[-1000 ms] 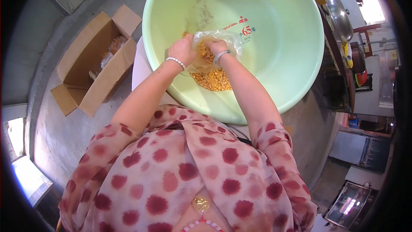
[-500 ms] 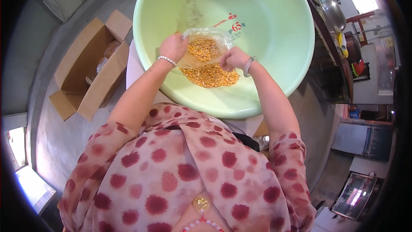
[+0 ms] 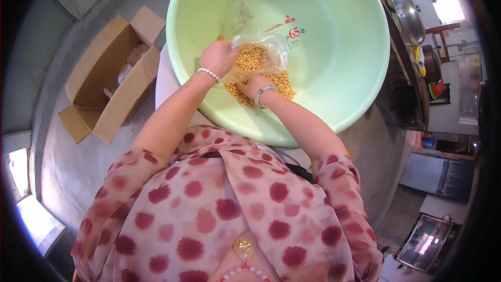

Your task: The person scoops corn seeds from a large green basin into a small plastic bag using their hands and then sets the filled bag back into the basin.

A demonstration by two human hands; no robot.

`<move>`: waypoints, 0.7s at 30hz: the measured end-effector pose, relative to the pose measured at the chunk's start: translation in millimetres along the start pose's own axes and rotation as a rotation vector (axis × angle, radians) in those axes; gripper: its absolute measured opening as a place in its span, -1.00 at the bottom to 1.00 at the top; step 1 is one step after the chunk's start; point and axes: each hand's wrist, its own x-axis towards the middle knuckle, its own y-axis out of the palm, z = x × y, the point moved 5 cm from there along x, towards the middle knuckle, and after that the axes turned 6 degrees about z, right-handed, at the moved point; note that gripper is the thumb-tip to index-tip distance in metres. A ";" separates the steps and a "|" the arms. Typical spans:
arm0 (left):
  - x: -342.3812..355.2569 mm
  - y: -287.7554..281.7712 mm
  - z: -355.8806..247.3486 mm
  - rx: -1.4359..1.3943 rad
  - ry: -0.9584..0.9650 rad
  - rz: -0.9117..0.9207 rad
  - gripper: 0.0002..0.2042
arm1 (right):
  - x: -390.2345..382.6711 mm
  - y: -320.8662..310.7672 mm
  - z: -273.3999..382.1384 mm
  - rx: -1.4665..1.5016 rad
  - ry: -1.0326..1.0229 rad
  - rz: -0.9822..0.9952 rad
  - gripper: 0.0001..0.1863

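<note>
My left hand (image 3: pixel 219 58) is closed on the left edge of a clear plastic bag (image 3: pixel 279 52). Yellow corn kernels (image 3: pixel 251 57) fill part of the bag, which lies tilted inside a large pale green tub (image 3: pixel 344 47). A loose pile of corn (image 3: pixel 283 82) covers the tub's bottom at the bag's near side. My right hand (image 3: pixel 253 87) is down at that pile, touching the kernels just below the bag's near edge. Its fingertips are hidden among the corn and the plastic, so whether they hold kernels does not show. A few kernels lie beyond my left hand.
An open cardboard box (image 3: pixel 112 73) with wrapped things inside stands on the floor to the left. The tub rests on a pale round surface (image 3: pixel 163 78). On the right, a dark counter carries a domed metal lid (image 3: pixel 404 10), with a dark pot (image 3: pixel 431 62) close by.
My right hand has left the bag's right edge and moved left and nearer, down to the corn pile. My left hand still grips the bag. The whole view has shifted slightly.
</note>
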 end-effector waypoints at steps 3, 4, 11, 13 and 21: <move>2.4 3.6 2.5 -0.022 0.037 -0.031 -0.76 | 7.9 11.9 -11.5 0.091 0.009 -0.083 -0.63; 2.7 2.7 2.3 -0.034 0.068 -0.057 -0.75 | 7.2 10.4 -11.1 0.125 -0.004 -0.146 -0.68; 0.2 1.1 0.3 -0.021 0.064 -0.039 -0.76 | 0.5 -1.5 -14.0 0.163 -0.182 0.011 -0.69; -0.7 0.9 -0.9 -0.026 0.056 -0.027 -0.74 | -19.4 -18.2 -10.7 0.047 -0.326 -0.151 -0.77; 0.4 1.3 -1.3 0.004 0.037 0.005 -0.74 | -30.6 -69.4 -17.7 0.621 -0.182 0.066 -0.88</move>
